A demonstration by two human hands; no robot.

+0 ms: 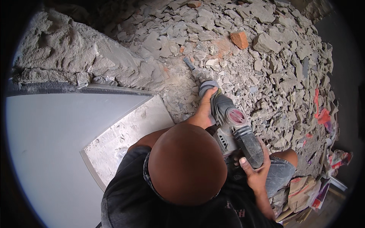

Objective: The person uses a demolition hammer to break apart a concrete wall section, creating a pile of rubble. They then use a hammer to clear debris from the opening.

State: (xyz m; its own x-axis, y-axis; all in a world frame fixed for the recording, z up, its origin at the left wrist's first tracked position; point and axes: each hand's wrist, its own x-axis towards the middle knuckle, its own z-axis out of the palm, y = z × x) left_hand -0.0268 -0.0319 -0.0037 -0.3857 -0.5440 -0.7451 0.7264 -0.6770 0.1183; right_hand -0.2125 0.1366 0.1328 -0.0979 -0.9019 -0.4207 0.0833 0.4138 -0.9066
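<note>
In the head view, we see a long grey-and-black electric demolition hammer [224, 106] lying between both hands, over the left part of the bed of broken grey rubble [281, 76]. Its long axis slants from the dark steel chisel bit [189, 64], pointing forward-left near the right end of the rough pale concrete ledge [95, 57], back to its rear end. Our left hand [204, 109], nearer the bit, grasps the front; our right hand [258, 169] wraps the rear. We cannot tell whether the tip touches rubble.
</note>
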